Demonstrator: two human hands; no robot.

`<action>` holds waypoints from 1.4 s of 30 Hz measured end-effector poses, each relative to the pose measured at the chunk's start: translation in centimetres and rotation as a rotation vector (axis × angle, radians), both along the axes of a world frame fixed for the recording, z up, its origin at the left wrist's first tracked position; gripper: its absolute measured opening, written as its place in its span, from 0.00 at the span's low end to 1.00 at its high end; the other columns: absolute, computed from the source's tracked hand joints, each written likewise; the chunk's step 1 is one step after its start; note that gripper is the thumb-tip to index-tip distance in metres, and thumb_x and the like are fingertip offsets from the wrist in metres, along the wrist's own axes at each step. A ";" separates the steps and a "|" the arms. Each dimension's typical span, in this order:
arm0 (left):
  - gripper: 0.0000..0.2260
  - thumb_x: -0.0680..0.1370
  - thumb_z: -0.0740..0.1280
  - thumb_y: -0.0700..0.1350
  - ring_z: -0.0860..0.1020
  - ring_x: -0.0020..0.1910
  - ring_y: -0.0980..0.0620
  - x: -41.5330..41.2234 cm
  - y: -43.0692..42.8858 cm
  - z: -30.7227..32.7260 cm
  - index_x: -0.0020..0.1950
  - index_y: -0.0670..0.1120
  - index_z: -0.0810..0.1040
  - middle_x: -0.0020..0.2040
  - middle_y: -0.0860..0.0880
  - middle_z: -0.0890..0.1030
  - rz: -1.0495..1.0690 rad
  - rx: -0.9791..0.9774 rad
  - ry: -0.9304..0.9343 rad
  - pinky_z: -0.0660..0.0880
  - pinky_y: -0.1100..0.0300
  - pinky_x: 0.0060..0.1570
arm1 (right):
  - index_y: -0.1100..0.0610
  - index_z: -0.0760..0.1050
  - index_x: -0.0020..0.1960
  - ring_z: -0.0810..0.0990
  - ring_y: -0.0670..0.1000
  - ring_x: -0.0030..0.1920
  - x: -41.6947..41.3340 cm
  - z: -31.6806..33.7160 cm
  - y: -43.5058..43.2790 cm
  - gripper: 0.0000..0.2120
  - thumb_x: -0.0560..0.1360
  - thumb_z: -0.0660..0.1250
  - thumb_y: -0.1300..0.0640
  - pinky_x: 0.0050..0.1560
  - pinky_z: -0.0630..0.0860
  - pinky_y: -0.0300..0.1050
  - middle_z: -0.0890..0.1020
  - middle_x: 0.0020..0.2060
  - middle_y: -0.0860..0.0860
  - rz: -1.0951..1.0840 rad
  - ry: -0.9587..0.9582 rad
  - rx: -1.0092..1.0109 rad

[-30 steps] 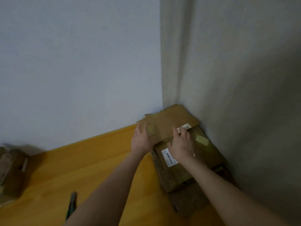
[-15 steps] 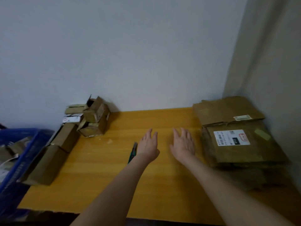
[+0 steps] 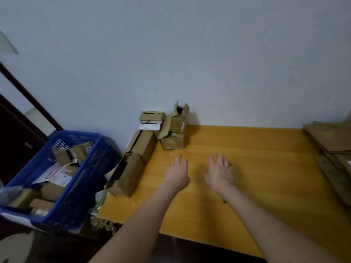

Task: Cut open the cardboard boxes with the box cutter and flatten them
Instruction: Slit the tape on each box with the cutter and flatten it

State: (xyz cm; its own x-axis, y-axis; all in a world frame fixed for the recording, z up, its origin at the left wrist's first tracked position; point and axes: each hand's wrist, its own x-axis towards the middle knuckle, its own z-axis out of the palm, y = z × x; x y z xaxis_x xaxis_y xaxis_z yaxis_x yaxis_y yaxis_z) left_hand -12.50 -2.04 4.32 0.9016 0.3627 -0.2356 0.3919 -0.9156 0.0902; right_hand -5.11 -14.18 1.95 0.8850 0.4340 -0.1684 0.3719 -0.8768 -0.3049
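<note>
The box cutter is nearly all hidden. Only a sliver of green shows at the edge of the right wrist, low in the middle of the frame, so I cannot tell how it lies. Over it is the right hand, fingers straight and close together, holding nothing. The left hand is just beside it to the left, also flat with straight fingers, and there is a clear gap between the two. Both forearms come up from the bottom edge over the yellow wooden table.

Beyond the hands, left of centre, a cluster of uncut boxes stands on the table's left end. Two long ones lie end to end along the edge, the nearer one with a flap hanging loose. Behind them, small boxes are stacked against the wall, the top one tilted with its end torn open.

At the right edge of the frame a pile of flattened cardboard lies on the table, running out of view.

At the lower left, off the table, a blue plastic basket holds more boxes and labelled packets in a jumble. A plain pale wall fills the upper frame, and dark furniture stands at the far left.
</note>
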 end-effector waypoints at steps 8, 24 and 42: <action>0.30 0.79 0.65 0.45 0.57 0.76 0.43 -4.2 10.6 -1.3 0.78 0.46 0.55 0.79 0.43 0.51 0.047 -0.011 -0.001 0.65 0.51 0.70 | 0.51 0.52 0.77 0.50 0.57 0.76 -4.3 -0.5 10.6 0.31 0.79 0.62 0.52 0.73 0.56 0.50 0.52 0.76 0.54 0.067 0.055 -0.014; 0.31 0.79 0.64 0.56 0.72 0.66 0.43 -4.0 28.1 -4.1 0.75 0.40 0.59 0.69 0.40 0.70 0.647 -0.342 0.005 0.73 0.50 0.63 | 0.57 0.66 0.72 0.69 0.56 0.69 -2.6 -4.6 26.9 0.24 0.79 0.64 0.49 0.67 0.68 0.48 0.70 0.70 0.56 -0.047 0.690 0.206; 0.09 0.82 0.58 0.43 0.78 0.47 0.41 0.0 26.3 -4.7 0.51 0.40 0.76 0.46 0.42 0.79 0.025 -0.769 0.036 0.77 0.49 0.46 | 0.63 0.71 0.65 0.77 0.59 0.54 -3.3 -2.1 21.5 0.32 0.80 0.49 0.37 0.57 0.73 0.54 0.78 0.57 0.59 -0.954 0.858 0.989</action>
State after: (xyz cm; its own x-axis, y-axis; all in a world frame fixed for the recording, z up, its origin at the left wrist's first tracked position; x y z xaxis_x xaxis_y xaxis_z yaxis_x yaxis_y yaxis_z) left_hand -12.47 24.30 -0.37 0.8822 0.1057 -0.4588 0.4267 -0.5914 0.6843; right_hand -8.37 7.31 -0.19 0.6793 0.0440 -0.7326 -0.7325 -0.0215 -0.6805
